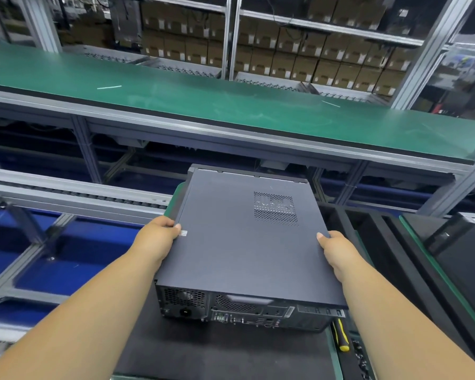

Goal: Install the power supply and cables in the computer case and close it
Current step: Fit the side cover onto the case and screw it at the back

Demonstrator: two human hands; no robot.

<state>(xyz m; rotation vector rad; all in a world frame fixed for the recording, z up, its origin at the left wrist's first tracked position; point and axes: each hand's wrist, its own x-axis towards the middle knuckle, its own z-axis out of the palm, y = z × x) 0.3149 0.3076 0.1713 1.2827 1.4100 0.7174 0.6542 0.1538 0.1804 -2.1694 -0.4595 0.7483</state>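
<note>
A dark grey computer case (239, 242) lies flat with its side panel on top and shut, its rear ports and power socket facing me. A perforated vent sits on the panel's far right. My left hand (159, 234) grips the case's left edge, thumb on top. My right hand (332, 248) grips the right edge, thumb on the panel. The case rests over a black mat (203, 349), its far end reaching past the mat's edge. The power supply and cables are hidden inside.
A yellow-and-black screwdriver (342, 335) lies on the mat by the case's rear right corner. A green conveyor belt (231, 105) runs across behind. Grey roller rails (74, 196) and blue bins (74, 267) are at left. Another dark case (461, 256) sits at right.
</note>
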